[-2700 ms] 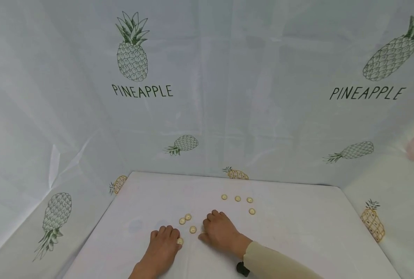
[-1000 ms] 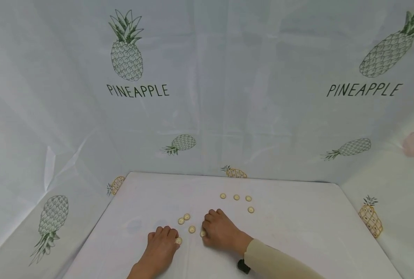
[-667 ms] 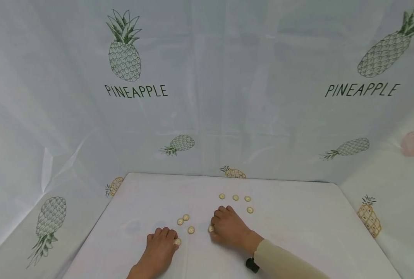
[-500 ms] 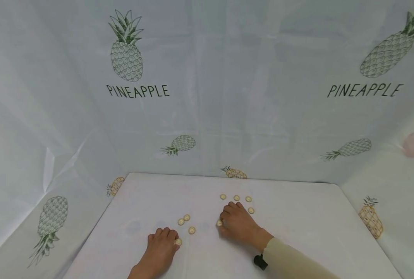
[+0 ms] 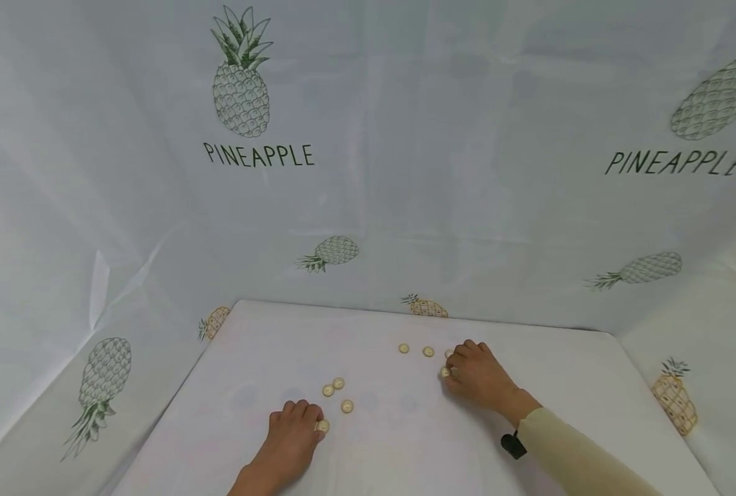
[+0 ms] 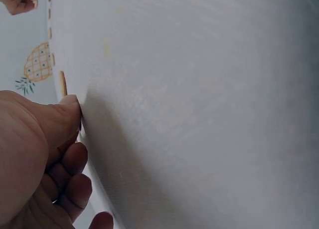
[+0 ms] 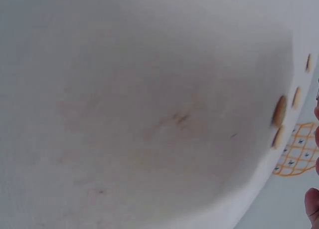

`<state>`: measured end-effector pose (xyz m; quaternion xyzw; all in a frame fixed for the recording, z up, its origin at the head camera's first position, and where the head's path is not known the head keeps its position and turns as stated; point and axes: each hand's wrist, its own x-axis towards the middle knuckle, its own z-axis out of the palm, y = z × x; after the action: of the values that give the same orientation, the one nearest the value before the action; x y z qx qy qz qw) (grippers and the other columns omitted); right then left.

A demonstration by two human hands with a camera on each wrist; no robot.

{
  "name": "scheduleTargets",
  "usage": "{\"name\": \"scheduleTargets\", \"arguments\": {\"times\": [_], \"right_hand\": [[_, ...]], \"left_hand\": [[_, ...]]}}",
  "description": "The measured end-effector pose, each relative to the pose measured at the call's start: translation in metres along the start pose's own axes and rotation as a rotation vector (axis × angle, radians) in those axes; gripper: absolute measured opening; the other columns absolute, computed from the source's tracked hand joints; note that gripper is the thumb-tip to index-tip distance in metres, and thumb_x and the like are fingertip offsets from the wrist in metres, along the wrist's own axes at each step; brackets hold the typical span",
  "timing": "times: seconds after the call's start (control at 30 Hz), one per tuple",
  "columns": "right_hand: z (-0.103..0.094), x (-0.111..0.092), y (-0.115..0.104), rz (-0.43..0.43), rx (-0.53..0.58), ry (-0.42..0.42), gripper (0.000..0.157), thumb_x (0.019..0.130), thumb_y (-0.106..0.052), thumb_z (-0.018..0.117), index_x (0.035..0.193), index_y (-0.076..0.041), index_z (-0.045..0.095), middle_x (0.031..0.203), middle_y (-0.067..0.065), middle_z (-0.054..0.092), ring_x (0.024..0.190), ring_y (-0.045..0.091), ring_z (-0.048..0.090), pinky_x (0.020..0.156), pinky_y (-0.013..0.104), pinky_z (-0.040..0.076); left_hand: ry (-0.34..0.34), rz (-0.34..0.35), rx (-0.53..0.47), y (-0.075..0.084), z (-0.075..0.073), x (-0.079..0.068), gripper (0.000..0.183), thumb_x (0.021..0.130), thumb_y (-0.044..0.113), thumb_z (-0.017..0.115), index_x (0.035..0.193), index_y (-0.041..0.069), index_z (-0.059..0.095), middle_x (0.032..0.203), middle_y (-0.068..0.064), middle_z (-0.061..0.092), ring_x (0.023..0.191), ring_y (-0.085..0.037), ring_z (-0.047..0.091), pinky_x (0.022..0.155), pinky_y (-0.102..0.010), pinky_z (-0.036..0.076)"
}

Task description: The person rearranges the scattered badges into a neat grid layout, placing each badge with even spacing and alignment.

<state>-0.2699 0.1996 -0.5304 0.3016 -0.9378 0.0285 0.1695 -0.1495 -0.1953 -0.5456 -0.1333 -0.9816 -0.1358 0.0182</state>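
Observation:
My left hand (image 5: 290, 441) rests low on the white table, its thumb and index finger pinching a round cream button (image 5: 322, 426). In the left wrist view, the thumb (image 6: 67, 109) covers most of that button, and the other fingers curl beneath. Further back on the right, my right hand (image 5: 480, 375) pinches another cream button (image 5: 445, 372) at its thumb and fingertips. A loose button (image 5: 454, 371) sits right beside the held one, partly behind the fingers. In the right wrist view, only the fingers (image 7: 312, 201) at the right edge show, with buttons (image 7: 280, 112) lying close by.
A back row has two buttons (image 5: 416, 350) and a third button (image 5: 449, 354) by my right fingertips. Three more buttons (image 5: 339, 383) lie grouped beyond my left hand. White pineapple-print cloth (image 5: 467, 207) surrounds the table (image 5: 529, 344). A black device (image 5: 513, 445) hangs under my right wrist.
My right hand took hold of the button left of centre and moved it back and rightward to beside the loose button below the row. The left hand kept its pinch in place.

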Motion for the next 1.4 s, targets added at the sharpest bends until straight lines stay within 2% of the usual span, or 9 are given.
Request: {"name": "scheduleTargets", "arguments": {"times": [0.13,0.27,0.37,0.53,0.8,1.1,1.4], "right_hand": [[0.003,-0.001,0.005,-0.014,-0.001,-0.005,0.015,0.088,-0.03,0.084,0.094,-0.019,0.076,0.099,-0.005,0.068,0.093,0.017,0.055,0.082,0.039,0.043],[0.009,0.003,0.003,-0.039,0.004,0.033,0.015,0.087,-0.03,0.084,0.093,-0.019,0.075,0.097,-0.006,0.068,0.091,0.016,0.054,0.081,0.037,0.042],[0.014,0.007,0.0,-0.027,0.029,0.045,0.015,0.086,-0.028,0.085,0.092,-0.019,0.075,0.095,-0.006,0.067,0.09,0.016,0.054,0.081,0.038,0.042],[0.019,0.014,-0.005,-0.017,0.059,0.033,0.013,0.086,-0.027,0.085,0.09,-0.019,0.075,0.092,-0.006,0.067,0.089,0.016,0.054,0.081,0.039,0.043],[0.021,0.019,-0.007,-0.024,0.042,-0.005,0.01,0.088,-0.026,0.082,0.09,-0.019,0.076,0.091,-0.006,0.068,0.088,0.016,0.054,0.079,0.037,0.043],[0.021,0.021,-0.009,-0.018,0.043,0.012,0.011,0.088,-0.029,0.082,0.091,-0.019,0.077,0.094,-0.006,0.069,0.088,0.016,0.054,0.079,0.038,0.043],[0.023,0.023,-0.012,-0.01,0.047,-0.037,0.013,0.091,-0.031,0.081,0.094,-0.019,0.078,0.095,-0.004,0.07,0.09,0.018,0.055,0.08,0.039,0.043]], "left_hand": [[-0.012,0.01,-0.016,0.002,-0.003,0.001,0.021,0.093,0.025,0.08,0.106,0.015,0.066,0.096,0.006,0.058,0.091,-0.016,0.047,0.079,-0.045,0.042],[-0.021,0.003,-0.007,0.0,0.0,0.002,0.022,0.093,0.027,0.079,0.106,0.016,0.065,0.096,0.007,0.057,0.091,-0.015,0.046,0.079,-0.044,0.041],[-0.022,0.0,0.005,-0.001,0.002,0.002,0.022,0.093,0.028,0.079,0.106,0.016,0.065,0.096,0.007,0.057,0.091,-0.015,0.047,0.078,-0.043,0.041],[-0.021,0.002,0.006,0.0,0.002,0.004,0.022,0.093,0.027,0.08,0.105,0.016,0.066,0.096,0.005,0.058,0.09,-0.017,0.048,0.076,-0.043,0.041],[-0.021,-0.008,0.001,0.001,0.003,0.005,0.021,0.094,0.028,0.079,0.105,0.016,0.066,0.097,0.004,0.058,0.091,-0.018,0.049,0.077,-0.045,0.042],[-0.028,-0.023,0.004,0.0,0.002,0.004,0.021,0.093,0.027,0.079,0.105,0.016,0.066,0.098,0.003,0.06,0.093,-0.018,0.05,0.079,-0.046,0.043],[-0.031,-0.017,-0.013,0.0,-0.001,0.003,0.021,0.094,0.026,0.079,0.106,0.016,0.066,0.098,0.005,0.058,0.093,-0.018,0.049,0.078,-0.045,0.042]]}}
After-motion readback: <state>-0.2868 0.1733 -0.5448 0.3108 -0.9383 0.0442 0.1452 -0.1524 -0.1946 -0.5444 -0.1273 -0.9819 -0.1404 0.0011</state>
